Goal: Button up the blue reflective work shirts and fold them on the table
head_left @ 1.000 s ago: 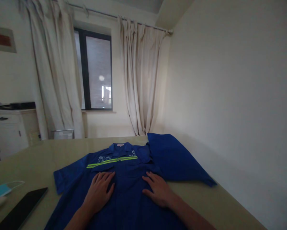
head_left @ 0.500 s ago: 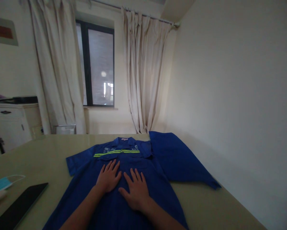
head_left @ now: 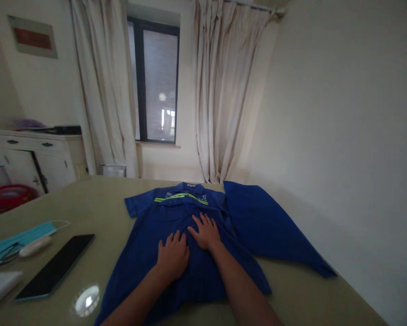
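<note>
A blue short-sleeved work shirt (head_left: 149,244) with yellow-green reflective stripes and pale lettering on the chest lies spread out on the table, its collar at the far end. My left hand (head_left: 173,254) rests on the middle of the shirt, palm down with fingers apart and slightly bent. Further up, close under the chest, my right hand (head_left: 206,232) lies flat on the cloth with its fingers spread. To the right, a second blue garment (head_left: 271,226), folded and plain, lies against the shirt's side; its kind cannot be made out.
On the left of the greenish table (head_left: 98,194) lie a dark phone or tablet (head_left: 57,267), a blue face mask (head_left: 30,233), a white mouse-like object (head_left: 35,246) and a white box (head_left: 1,287). A wall (head_left: 352,181) borders the right side. Behind stand a white cabinet (head_left: 54,156) and curtains (head_left: 220,90).
The view has turned left. My right hand has moved up the shirt toward the chest, and my left hand has moved down it. The shirt's striped chest now looks more creased.
</note>
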Available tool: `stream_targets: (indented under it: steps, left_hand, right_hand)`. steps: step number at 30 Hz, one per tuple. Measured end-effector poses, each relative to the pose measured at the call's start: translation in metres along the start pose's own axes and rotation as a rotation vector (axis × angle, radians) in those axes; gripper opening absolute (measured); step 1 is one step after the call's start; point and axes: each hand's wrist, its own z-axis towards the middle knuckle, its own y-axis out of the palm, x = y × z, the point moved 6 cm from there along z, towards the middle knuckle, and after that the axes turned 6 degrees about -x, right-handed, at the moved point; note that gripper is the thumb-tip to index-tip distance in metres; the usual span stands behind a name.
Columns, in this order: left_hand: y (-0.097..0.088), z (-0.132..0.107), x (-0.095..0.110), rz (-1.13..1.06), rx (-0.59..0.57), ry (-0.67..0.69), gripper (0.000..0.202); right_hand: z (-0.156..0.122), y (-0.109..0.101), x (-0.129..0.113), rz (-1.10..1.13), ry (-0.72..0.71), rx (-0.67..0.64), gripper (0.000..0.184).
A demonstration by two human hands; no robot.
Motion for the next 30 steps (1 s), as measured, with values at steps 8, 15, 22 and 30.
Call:
stream_targets:
  steps: [8, 15, 22, 30]
  left_hand:
    - [0.005, -0.014, -0.006, -0.06, -0.017, 0.014, 0.066]
    - [-0.003, 0.026, -0.017, -0.134, 0.016, 0.027, 0.061]
    - [-0.014, 0.01, -0.014, -0.217, 0.03, 0.305, 0.041]
    - [-0.017, -0.007, -0.026, -0.264, 0.08, 0.275, 0.025]
  right_hand:
    - [-0.002, -0.033, -0.014, 0.034, -0.133, 0.228, 0.05]
    - [-0.064, -0.011, -0.044, 0.114, -0.185, 0.119, 0.045]
    - [-0.089, -0.002, -0.034, 0.323, -0.237, 0.053, 0.055]
    - [-0.11, -0.023, -0.032, 0.441, -0.404, -0.121, 0.049]
